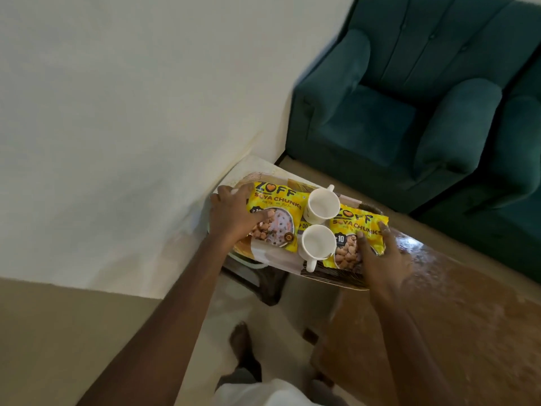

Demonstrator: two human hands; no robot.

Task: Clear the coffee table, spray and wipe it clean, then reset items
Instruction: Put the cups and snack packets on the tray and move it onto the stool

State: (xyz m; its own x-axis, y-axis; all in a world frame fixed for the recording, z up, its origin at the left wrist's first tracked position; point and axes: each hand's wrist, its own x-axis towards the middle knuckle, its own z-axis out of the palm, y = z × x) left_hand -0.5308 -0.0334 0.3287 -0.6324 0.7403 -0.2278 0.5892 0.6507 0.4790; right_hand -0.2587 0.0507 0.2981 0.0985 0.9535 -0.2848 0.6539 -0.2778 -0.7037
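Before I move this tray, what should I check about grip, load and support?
1. Left hand grip: ok, it holds the left end of the patterned rectangular tray, fingers on the left yellow soya-chunks packet.
2. Right hand grip: ok, it holds the tray's right end, thumb pressing the right yellow soya-chunks packet.
3. Mugs upright: ok, the far white mug and near white mug stand between the packets.
4. Mugs secured: not ok, neither hand touches them.
5. Support under the tray: cannot tell whether it rests on something or is carried.
6. Glossy brown wooden coffee table: cannot tell if wet or dry.
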